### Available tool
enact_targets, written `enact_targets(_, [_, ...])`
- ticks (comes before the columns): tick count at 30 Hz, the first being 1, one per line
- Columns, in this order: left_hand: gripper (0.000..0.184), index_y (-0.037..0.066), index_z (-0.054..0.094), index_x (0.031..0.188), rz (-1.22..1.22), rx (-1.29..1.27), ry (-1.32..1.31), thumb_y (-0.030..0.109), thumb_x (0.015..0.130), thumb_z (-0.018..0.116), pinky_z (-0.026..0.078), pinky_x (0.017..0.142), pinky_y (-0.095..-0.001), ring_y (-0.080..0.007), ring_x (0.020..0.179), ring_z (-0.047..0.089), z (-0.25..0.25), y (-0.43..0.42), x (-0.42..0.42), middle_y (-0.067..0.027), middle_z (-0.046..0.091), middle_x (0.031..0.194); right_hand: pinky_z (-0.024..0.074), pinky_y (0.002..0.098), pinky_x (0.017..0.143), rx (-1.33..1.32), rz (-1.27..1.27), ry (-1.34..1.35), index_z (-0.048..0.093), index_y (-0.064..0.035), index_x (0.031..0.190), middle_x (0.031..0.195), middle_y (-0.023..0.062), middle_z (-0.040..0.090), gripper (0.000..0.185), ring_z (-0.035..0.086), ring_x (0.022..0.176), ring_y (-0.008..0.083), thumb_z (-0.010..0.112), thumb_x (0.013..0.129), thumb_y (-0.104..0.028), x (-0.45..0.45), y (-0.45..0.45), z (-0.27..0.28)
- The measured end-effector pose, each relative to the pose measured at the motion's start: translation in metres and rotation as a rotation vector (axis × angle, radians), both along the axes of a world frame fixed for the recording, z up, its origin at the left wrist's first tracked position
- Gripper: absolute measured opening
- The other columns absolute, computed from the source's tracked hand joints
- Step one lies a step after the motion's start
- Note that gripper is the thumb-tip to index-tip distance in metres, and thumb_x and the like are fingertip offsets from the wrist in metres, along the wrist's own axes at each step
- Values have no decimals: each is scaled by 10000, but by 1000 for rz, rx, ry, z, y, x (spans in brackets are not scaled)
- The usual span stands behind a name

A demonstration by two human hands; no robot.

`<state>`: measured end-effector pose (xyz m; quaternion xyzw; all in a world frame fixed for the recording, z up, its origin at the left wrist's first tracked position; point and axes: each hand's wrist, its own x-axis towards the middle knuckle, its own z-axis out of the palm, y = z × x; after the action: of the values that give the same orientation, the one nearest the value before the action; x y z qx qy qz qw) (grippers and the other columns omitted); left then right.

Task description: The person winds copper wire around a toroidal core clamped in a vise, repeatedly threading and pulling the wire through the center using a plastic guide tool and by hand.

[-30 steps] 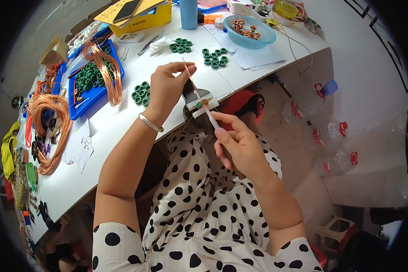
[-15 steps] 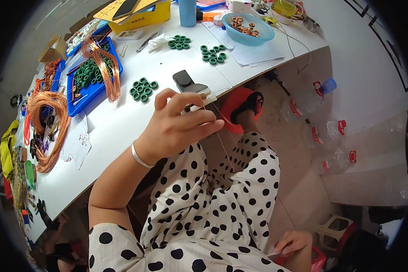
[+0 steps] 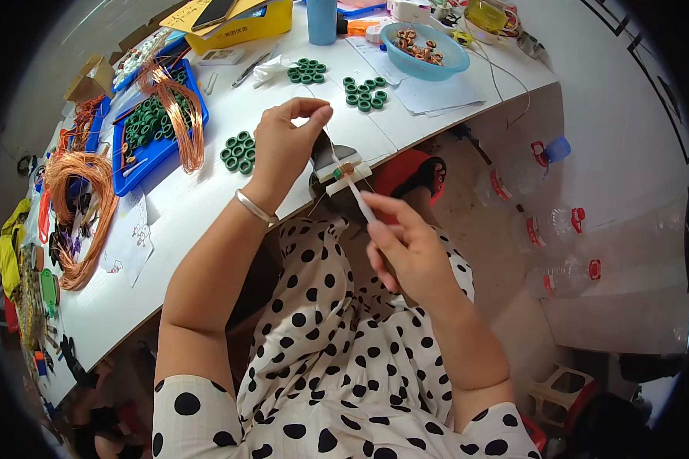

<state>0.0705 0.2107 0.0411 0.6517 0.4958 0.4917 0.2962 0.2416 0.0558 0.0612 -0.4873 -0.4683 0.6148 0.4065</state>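
A green ring partly wound with copper wire [image 3: 340, 173] sits in a small clamp with white jaws [image 3: 347, 183] at the table's edge. My left hand [image 3: 287, 141], above and left of it, pinches a thin wire [image 3: 331, 138] that runs down to the ring. Held in my right hand [image 3: 407, 249] is a slim white tool [image 3: 362, 203], its tip at the ring. The clamp's dark base [image 3: 325, 157] is partly behind my left hand.
Groups of green rings [image 3: 239, 152] lie on the white table [image 3: 199, 206]. A blue tray [image 3: 149, 164] with rings and copper wire, a copper coil [image 3: 103, 229] and a light-blue bowl [image 3: 425, 63] of wound rings stand around. Plastic bottles [image 3: 551, 229] are on the floor.
Half a second ago my right hand was low at the right, away from the clamp; now it is back at the ring with the tool. My left hand has moved up from before the clamp.
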Motion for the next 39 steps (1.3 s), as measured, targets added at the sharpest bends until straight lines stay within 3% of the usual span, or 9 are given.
enact_targets(5, [153,104,706,962,-250,-11,-596,180,830,691,448,815,-274,-125,854,589,8,-23,-10,-11,674,872,320,198,411,-13,-15,63,472,-76,1333,601,-1,473,360,404,438,59,457,973,-72,68,-116,-40])
enact_targets(7, [128,137,693,935,-560,411,-16,136,808,701,402,881,-305,-157,880,569,14,-52,-14,16,660,868,368,256,384,-184,-57,200,565,-44,1200,608,83,543,298,457,410,124,515,910,2,110,-187,-51])
enact_targets(10, [123,143,689,905,-443,762,363,116,787,716,392,891,-323,-168,884,562,24,-83,-14,25,659,863,386,269,393,-273,103,359,595,-3,1138,641,98,574,246,508,446,144,568,894,-2,153,-241,-48])
enact_targets(13, [129,138,691,906,-270,935,522,104,784,719,399,881,-324,-168,875,566,30,-85,-15,22,661,861,399,234,428,158,659,414,580,-15,1220,712,74,638,308,519,506,89,573,912,-18,150,-218,-50])
enact_targets(16, [143,122,700,938,-71,933,462,101,797,710,424,851,-309,-157,852,583,29,-69,-20,8,668,861,397,220,445,-105,257,175,554,-26,1252,667,35,594,325,494,499,70,532,928,-17,119,-184,-59])
enact_targets(19, [160,90,712,977,78,469,-84,141,826,692,461,766,-268,-130,806,608,8,-26,-21,-22,682,842,355,202,422,-41,-77,-133,473,-102,1346,648,2,537,379,433,451,54,486,967,-103,57,-86,-49])
enact_targets(22, [203,48,714,994,-4,32,-71,183,845,682,470,689,-231,-102,779,617,-7,-9,-14,-44,688,812,366,199,405,56,-56,-59,472,-104,1338,634,30,546,358,442,432,59,457,980,-104,16,-8,-17])
enact_targets(31, [228,6,711,955,-4,-36,-251,202,841,693,470,718,-228,-92,776,611,-9,3,-3,-54,697,825,365,195,400,-65,-125,107,480,-119,1336,641,23,550,359,441,424,56,494,980,-157,33,-47,-34])
enact_targets(39, [224,36,710,986,-20,-36,-86,216,855,687,463,735,-241,-91,793,601,-9,7,-6,-26,694,862,360,195,410,75,-21,-103,477,-116,1337,641,12,538,355,433,432,48,484,984,-149,2,3,-5])
